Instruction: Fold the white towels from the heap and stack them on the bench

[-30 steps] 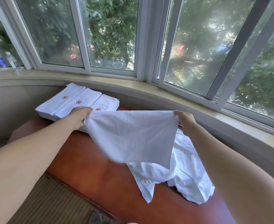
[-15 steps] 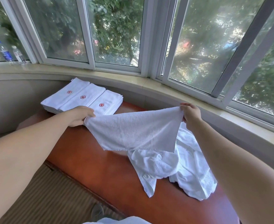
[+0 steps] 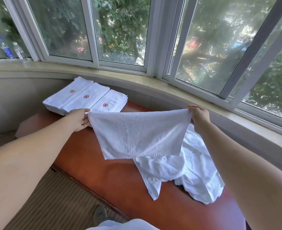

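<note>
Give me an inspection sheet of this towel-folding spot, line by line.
Surface: reddish-brown bench under the curved window, partly bare.
Job's things: white towel held spread in the air; loose towel heap on the bench at right; three folded stacks with red emblems at the far left end.
Clutter: two water bottles on the window sill.
Hands: left hand pinches the towel's left top corner; right hand pinches the right top corner.
Cables: nothing seen.
Surroundings: sliding windows with trees outside; striped carpet below the bench.
</note>
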Demonstrator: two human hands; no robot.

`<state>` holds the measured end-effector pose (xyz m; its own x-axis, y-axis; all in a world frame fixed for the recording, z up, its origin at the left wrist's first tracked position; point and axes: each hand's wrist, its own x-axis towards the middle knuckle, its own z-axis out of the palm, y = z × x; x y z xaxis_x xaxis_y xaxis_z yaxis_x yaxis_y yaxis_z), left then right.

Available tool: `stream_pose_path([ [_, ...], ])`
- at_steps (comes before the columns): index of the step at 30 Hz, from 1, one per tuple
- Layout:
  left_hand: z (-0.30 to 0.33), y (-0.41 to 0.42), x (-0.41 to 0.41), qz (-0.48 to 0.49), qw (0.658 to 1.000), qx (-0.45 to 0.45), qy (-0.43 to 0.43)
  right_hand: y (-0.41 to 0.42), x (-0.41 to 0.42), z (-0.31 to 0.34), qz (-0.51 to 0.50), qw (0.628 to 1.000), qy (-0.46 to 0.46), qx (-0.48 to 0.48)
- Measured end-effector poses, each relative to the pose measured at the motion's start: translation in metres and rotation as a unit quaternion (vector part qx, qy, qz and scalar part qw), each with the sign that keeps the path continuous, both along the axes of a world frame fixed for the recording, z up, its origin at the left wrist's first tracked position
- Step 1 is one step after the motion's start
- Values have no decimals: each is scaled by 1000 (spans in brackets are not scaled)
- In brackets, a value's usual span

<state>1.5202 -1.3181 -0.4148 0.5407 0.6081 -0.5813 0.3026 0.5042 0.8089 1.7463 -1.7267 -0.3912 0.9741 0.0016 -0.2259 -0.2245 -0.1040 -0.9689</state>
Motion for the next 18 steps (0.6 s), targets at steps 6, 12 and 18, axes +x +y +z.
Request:
stream_pose_path([
  [6,2,0,11,-122,992,14,-6,4,1,2,52,998,19,-20],
  [12,2,10,18,-233,911,322,108,2,-3,8,133,965,-75,-211],
  [18,5,11,18,-207,817,520,140,-1,-14,11,183,854,-202,-444],
])
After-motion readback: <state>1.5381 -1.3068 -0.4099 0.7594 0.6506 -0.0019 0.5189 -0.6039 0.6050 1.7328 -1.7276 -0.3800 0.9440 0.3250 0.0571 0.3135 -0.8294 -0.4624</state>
